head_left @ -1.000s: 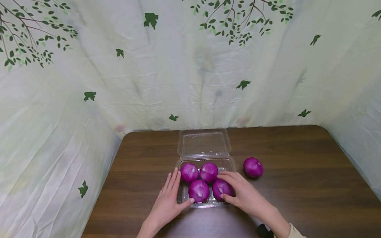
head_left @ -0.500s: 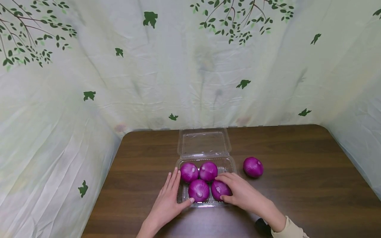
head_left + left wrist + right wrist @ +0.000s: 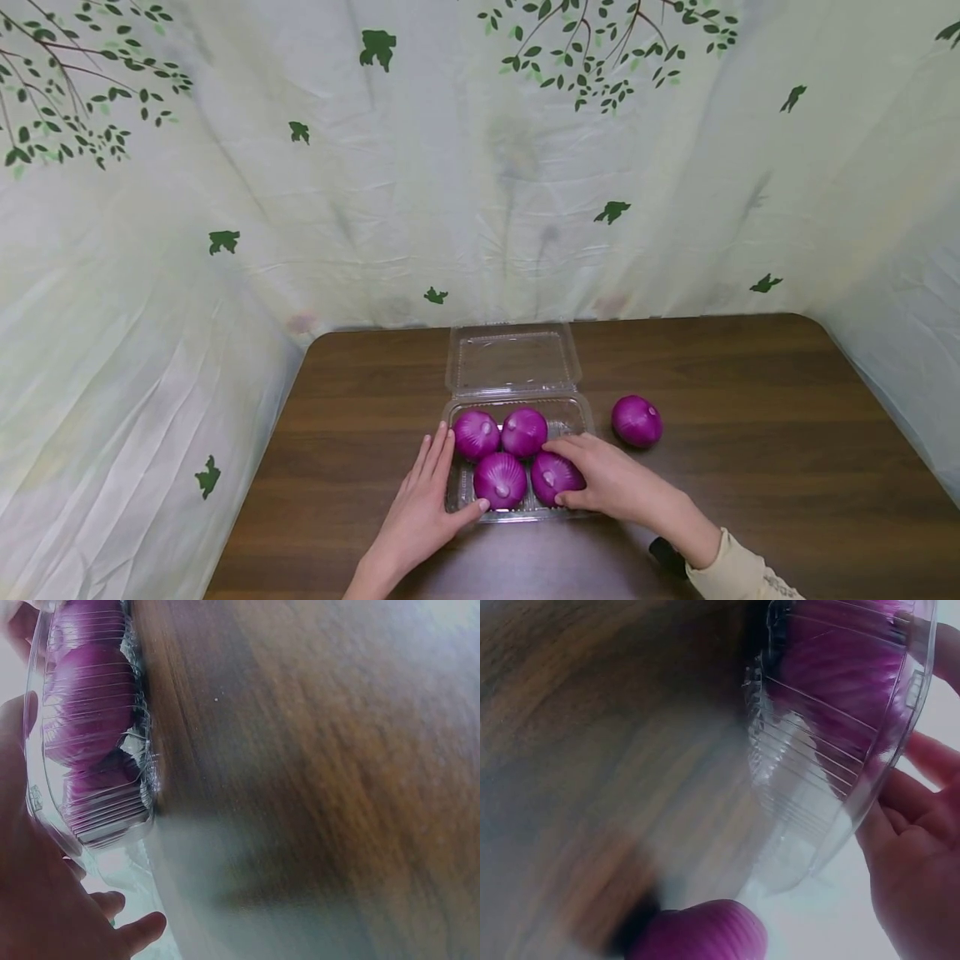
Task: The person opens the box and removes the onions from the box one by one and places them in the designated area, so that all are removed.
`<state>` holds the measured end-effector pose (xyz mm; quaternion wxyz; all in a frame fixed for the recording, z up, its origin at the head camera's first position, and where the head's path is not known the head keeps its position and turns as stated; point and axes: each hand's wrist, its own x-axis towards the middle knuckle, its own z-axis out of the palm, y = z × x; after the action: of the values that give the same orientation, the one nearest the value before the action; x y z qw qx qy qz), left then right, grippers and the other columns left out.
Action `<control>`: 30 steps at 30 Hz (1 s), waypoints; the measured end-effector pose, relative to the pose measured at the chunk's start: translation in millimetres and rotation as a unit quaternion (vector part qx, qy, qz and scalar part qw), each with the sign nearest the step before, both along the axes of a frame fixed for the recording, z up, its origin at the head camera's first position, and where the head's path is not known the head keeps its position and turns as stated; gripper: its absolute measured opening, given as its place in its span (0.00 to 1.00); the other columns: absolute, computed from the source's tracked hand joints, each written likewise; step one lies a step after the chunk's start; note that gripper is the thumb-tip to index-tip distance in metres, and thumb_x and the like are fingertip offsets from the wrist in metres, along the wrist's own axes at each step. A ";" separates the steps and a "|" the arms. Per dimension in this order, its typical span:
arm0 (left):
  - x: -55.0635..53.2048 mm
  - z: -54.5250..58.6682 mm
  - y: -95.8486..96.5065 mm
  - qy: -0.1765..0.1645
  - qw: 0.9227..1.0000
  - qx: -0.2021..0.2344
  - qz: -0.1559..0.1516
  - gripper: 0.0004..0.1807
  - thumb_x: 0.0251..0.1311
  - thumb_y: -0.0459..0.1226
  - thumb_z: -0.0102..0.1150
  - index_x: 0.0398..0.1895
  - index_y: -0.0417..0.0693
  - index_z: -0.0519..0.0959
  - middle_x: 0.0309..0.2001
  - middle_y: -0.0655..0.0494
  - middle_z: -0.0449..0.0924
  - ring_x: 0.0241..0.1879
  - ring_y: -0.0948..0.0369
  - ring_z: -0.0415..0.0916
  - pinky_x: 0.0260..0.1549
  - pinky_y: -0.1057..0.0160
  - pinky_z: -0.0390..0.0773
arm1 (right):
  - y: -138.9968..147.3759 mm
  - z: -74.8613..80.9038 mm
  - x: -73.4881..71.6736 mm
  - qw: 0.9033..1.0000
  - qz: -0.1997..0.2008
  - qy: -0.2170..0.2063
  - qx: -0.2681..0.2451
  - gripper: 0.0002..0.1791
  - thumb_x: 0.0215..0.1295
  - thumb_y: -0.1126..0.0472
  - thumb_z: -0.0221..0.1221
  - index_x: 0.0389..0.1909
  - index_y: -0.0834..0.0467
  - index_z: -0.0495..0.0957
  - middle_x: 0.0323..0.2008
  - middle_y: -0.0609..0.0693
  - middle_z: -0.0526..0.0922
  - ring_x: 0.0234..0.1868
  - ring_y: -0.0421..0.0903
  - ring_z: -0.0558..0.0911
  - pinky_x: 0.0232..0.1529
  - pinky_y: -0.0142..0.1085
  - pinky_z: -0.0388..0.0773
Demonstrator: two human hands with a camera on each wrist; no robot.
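Note:
A clear plastic clamshell box [image 3: 525, 516] stands on the table with its lid [image 3: 515, 360] folded back. Inside it are several purple onions, two at the back and two in front. My right hand [image 3: 617, 483] grips the front right onion [image 3: 553, 477], thumb in front and fingers behind. Straight-fingered, my left hand [image 3: 422, 508] rests along the box's left side, its thumb at the front rim by the front left onion [image 3: 500, 481]. Through the ribbed wall the left wrist view shows onions [image 3: 90, 705]. Another onion [image 3: 637, 421] lies on the table right of the box.
The brown wooden table [image 3: 772, 450] runs back to a pale curtain [image 3: 517, 192] printed with leaves. A black object [image 3: 666, 554] shows beneath my right wrist. The loose onion [image 3: 697, 934] is near the right hand in the right wrist view.
The onion in my right hand has shifted slightly left, closer to the front left onion, and the right hand went with it. My left hand stays where it was.

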<state>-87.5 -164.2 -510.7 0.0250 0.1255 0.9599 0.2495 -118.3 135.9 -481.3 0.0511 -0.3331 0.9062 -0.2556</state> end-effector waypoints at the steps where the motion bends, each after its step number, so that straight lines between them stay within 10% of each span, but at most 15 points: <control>1: 0.1 -0.1 0.1 0.000 1.000 -0.001 0.000 0.60 0.51 0.70 0.58 0.80 0.51 0.46 0.79 0.59 0.36 0.76 0.49 0.37 0.63 0.37 0.58 | 0.2 -0.4 -0.5 1.000 0.003 -0.001 -0.002 0.32 0.53 0.53 0.72 0.60 0.56 0.76 0.54 0.46 0.80 0.53 0.45 0.76 0.54 0.43 0.76; 30: 0.6 3.4 1.1 0.001 1.000 -0.001 0.000 0.60 0.52 0.68 0.60 0.80 0.50 0.46 0.79 0.59 0.37 0.76 0.49 0.37 0.64 0.37 0.58 | 1.9 -13.6 -4.9 0.993 0.023 0.036 -0.108 0.36 0.49 0.60 0.72 0.63 0.53 0.74 0.58 0.43 0.72 0.60 0.42 0.71 0.57 0.41 0.74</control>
<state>-86.9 -163.0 -507.3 0.0243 0.1256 0.9601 0.2486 -123.2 137.8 -494.9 -0.0122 -0.3666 0.8665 -0.3385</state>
